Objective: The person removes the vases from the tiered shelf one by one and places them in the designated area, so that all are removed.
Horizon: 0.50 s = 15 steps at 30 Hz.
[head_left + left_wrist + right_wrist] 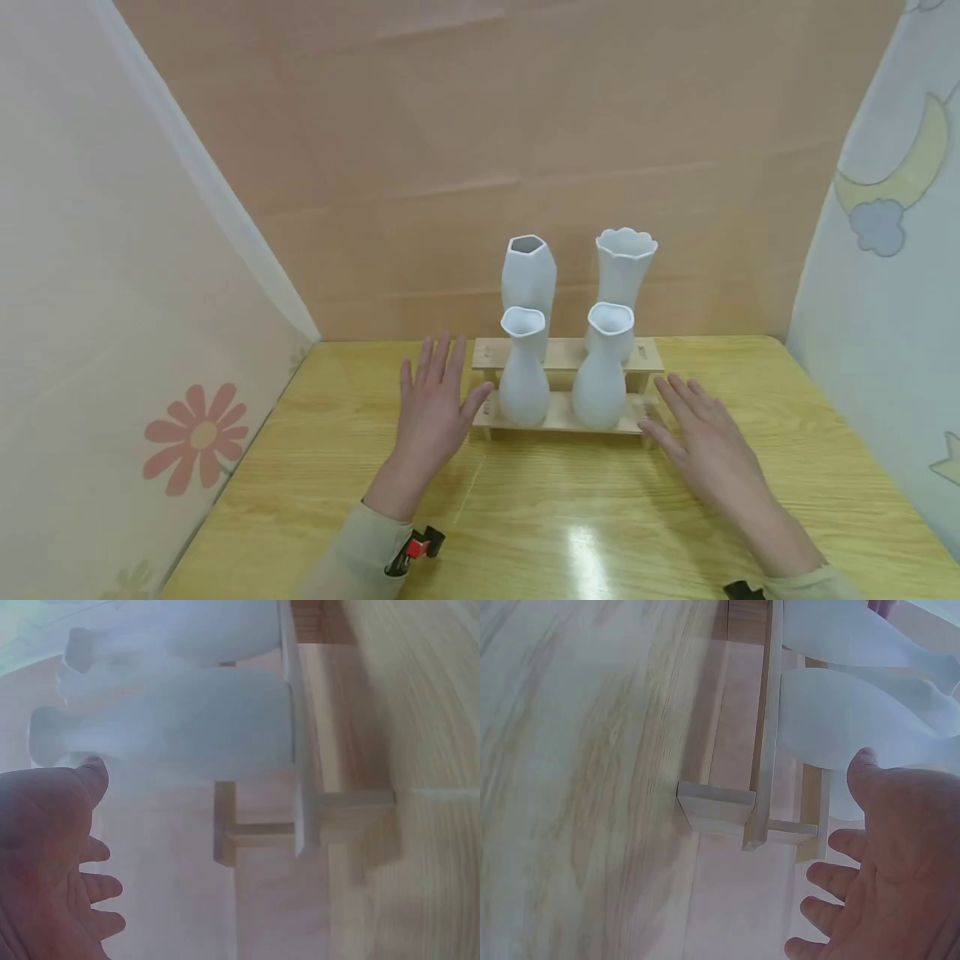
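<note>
A two-tier wooden rack (558, 422) carries white vases. On its lower tier stand two narrow-necked ones, a left (524, 383) and a right (600, 387). Behind them, on the upper tier, are a vase with an angular mouth (528, 279) and one with a scalloped rim (624, 271). My left hand (431, 417), fingers straight and spread, is beside the rack's left end, holding nothing. At the right end is my right hand (708, 446), also with extended fingers and nothing held. Both wrist views show the palms facing the rack (304, 750) (763, 750).
The rack stands toward the back of a yellow wood-grain table (525, 500). An orange-brown cloth (480, 167) hangs behind it. Pale printed sheets flank the table, a flower on the left one (202, 435) and a moon on the right one (907, 167).
</note>
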Tool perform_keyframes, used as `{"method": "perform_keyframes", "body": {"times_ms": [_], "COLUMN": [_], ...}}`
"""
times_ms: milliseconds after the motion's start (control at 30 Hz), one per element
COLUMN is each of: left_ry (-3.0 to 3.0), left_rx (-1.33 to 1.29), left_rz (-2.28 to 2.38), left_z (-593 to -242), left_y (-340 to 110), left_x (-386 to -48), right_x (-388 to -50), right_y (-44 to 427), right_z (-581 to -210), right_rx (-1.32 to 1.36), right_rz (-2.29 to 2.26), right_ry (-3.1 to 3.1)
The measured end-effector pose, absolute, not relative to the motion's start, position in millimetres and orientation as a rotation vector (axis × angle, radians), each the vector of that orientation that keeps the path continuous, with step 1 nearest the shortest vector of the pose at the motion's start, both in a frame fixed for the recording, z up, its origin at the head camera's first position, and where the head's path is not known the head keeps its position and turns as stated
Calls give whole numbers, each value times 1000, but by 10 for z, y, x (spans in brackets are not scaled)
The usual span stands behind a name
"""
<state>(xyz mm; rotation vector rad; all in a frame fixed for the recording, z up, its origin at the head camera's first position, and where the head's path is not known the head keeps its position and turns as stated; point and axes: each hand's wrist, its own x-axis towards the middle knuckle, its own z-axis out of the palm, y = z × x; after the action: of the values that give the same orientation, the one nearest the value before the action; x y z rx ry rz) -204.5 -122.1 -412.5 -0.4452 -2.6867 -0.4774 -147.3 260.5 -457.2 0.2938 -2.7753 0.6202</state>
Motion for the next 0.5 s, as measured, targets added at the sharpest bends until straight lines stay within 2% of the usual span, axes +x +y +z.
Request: {"method": "perform_keyframes", "body": {"times_ms": [500], "left_ry": [-2576], "left_rx": [-533], "left_rz": [-704], "left_z": [-3902], "left_y": [-1016], "left_x": [-1955], "right_x": [-1508], "right_y": [2507], "right_z": [-4564], "right_rx": [125], "right_rz": [827], "right_ry": [-2862]}}
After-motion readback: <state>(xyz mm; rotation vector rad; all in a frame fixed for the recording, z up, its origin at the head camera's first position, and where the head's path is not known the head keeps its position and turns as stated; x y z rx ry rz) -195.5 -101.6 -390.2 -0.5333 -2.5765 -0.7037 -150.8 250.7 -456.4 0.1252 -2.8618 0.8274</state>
